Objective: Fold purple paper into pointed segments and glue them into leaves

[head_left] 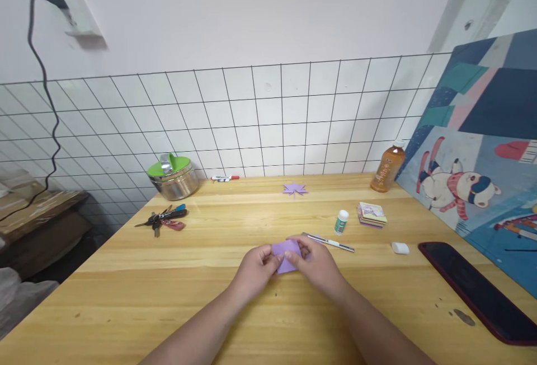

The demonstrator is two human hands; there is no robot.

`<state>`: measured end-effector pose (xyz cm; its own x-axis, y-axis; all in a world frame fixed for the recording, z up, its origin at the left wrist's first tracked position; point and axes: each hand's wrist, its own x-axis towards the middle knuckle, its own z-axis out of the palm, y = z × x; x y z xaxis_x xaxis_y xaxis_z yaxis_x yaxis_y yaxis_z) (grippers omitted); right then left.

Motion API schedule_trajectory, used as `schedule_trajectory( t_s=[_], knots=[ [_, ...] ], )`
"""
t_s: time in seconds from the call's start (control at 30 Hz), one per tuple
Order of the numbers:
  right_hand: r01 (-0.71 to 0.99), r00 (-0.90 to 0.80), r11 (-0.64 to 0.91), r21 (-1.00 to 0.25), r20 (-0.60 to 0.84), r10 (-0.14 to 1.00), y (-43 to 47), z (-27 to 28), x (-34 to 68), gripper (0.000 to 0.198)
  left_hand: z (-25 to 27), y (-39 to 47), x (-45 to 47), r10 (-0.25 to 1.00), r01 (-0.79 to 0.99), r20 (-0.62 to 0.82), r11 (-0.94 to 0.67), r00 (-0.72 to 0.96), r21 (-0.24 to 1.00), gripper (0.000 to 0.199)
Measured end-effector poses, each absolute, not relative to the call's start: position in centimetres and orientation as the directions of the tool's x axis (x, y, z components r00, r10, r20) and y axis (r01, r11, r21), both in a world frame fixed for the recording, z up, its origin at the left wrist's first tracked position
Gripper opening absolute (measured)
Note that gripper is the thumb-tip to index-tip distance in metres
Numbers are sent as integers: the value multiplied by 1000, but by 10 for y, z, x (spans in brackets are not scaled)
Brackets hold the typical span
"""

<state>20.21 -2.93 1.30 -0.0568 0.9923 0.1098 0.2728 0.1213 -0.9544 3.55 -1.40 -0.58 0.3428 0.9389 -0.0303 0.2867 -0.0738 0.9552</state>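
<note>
The left hand (255,268) pinches a purple paper piece (283,248) at its 9 o'clock edge — the right hand (318,262) pinches the 3 o'clock edge. The piece is at the operator's 12 o'clock, over the wooden tabletop (180,275). From it, a purple paper leaf (294,188) lies at 12 o'clock, a glue stick (341,223) stands at 2 o'clock.

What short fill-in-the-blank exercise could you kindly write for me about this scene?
1. The left hand and right hand both hold ____-coloured paper.
2. The steel pot has a ____ lid.
3. The bottle has a ____ cap.
4. In the picture, the keys lie to the ____ of both hands.

Missing words: purple; green; white; left.
</note>
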Motion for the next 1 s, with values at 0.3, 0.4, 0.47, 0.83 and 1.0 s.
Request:
schedule_trajectory(
  t_s=[0.3, 0.4, 0.47, 0.83, 1.0],
  knots=[
    [192, -111, 87, -978, 66, 992, -28, -5, 210, 36, -19, -13, 23, 936, 333, 96, -215, 339, 918, 28],
    [154, -35, 52, -987, 47, 998, -29, -5, 211, 32, -17, -11, 20, 947, 326, 114, -214, 299, 921, 27],
    [187, -23, 99, -977, 96, 995, -32, -2, 211, 30, -15, -11, 19, 953, 352, 191, -266, 235, 898, 26],
    [523, -210, 464, -715, 419, 883, -39, -8, 209, 34, -7, -20, 21, 947, -223, 63, 10, 316, 975, 34],
    [666, -354, 651, -364, 614, 705, -39, -3, 211, 38, -2, -19, 20, 805, -391, -303, 531, 511, 752, 39]
  ],
)
